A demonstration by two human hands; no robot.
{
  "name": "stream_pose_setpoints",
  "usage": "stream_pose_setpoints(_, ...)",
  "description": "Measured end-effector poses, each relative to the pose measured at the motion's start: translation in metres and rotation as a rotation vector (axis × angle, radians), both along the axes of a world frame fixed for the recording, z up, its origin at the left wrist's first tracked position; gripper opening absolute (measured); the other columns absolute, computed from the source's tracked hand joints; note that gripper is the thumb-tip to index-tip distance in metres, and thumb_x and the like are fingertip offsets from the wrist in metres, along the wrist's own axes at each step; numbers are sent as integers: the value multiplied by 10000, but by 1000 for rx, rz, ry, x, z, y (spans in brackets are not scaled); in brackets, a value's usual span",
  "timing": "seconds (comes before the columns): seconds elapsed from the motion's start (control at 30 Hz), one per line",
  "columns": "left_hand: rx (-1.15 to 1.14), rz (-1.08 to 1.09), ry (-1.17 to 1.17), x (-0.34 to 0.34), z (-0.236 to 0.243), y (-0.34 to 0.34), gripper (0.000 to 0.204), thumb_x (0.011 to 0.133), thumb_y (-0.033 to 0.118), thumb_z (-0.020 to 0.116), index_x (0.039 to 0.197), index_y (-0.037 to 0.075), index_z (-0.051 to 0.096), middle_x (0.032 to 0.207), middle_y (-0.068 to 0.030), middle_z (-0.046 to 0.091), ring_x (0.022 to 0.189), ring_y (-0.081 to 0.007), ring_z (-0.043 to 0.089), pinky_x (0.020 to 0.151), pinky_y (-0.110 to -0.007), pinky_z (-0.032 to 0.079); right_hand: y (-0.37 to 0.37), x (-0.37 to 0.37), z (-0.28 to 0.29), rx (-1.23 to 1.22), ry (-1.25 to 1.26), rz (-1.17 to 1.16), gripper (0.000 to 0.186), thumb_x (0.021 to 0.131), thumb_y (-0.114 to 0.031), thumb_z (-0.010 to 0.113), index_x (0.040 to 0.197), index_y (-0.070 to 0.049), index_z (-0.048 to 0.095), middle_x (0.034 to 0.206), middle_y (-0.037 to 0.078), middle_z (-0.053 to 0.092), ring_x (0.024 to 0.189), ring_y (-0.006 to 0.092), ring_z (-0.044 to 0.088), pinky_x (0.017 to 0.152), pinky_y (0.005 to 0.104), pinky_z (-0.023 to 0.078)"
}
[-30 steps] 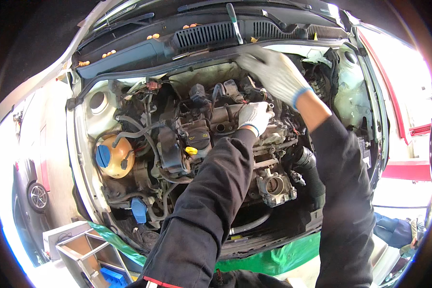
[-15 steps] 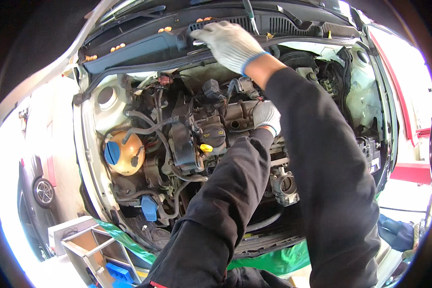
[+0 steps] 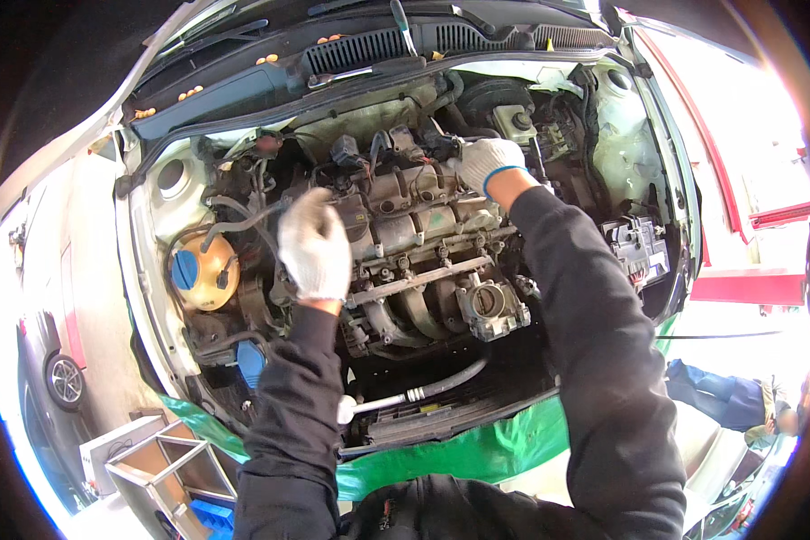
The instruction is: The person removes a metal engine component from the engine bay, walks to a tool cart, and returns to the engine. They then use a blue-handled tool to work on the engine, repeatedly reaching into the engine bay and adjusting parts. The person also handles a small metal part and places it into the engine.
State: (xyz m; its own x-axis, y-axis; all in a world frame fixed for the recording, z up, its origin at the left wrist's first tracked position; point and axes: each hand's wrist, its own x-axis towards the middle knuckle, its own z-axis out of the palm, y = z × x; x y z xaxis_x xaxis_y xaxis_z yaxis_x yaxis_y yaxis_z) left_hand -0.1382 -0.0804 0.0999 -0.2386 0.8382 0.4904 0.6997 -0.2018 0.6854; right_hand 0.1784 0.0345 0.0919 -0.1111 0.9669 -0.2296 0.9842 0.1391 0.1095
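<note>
Though contact unclear, hands (image 3: 315, 250) (image 3: 486, 164) over engine (image 3: 414, 225)

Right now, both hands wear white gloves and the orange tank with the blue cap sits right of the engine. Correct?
Wrong side: the orange tank with its blue cap sits left of the engine in the head view. The left hand and right hand are both white-gloved.

two gloved hands (image 3: 317, 250) (image 3: 488, 164), one engine (image 3: 418, 225), one throttle body (image 3: 490, 306), two blue caps (image 3: 184, 269) (image 3: 251, 363)
</note>
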Motion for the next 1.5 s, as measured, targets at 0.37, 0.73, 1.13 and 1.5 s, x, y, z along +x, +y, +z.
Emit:
stream_pose_setpoints(0.37, -153, 103, 383, -51, -48, 56, 226, 1046, 165, 651, 1258, 117, 713, 1214, -187, 716, 1139, -397, 694, 987, -532, 573, 30, 14, -30, -259, -171, 487, 267, 965, -152, 694, 1177, -75, 838, 1168, 184, 827, 1084, 388, 799, 917, 462, 642)
stream_pose_setpoints(0.73, -64, 132, 390, -53, -59, 62, 255, 1008, 248, 686, 1225, 133, 751, 1244, -225, 714, 1147, -436, 712, 986, -548, 597, 34, 24, -57, -126, 61, 365, 308, 945, -217, 748, 1203, -53, 788, 1140, 210, 799, 1155, 422, 746, 1006, 509, 586)
stream_pose_setpoints(1.13, -121, 139, 373, -53, -58, 62, 260, 1037, 259, 641, 1250, 140, 732, 1289, -196, 707, 1193, -413, 700, 1008, -526, 582, 30, 15, -43, -146, -392, 584, 234, 922, -203, 718, 1036, -83, 882, 1106, 194, 834, 1052, 383, 807, 904, 474, 633)
stream_pose_setpoints(1.5, -71, 171, 333, -42, -49, 58, 133, 1013, 122, 638, 1126, 90, 701, 1166, -194, 705, 1116, -433, 680, 947, -524, 562, 37, 24, -49, -91, -240, 530, 221, 894, -189, 748, 1063, -100, 859, 1023, 195, 821, 998, 385, 800, 850, 483, 625)
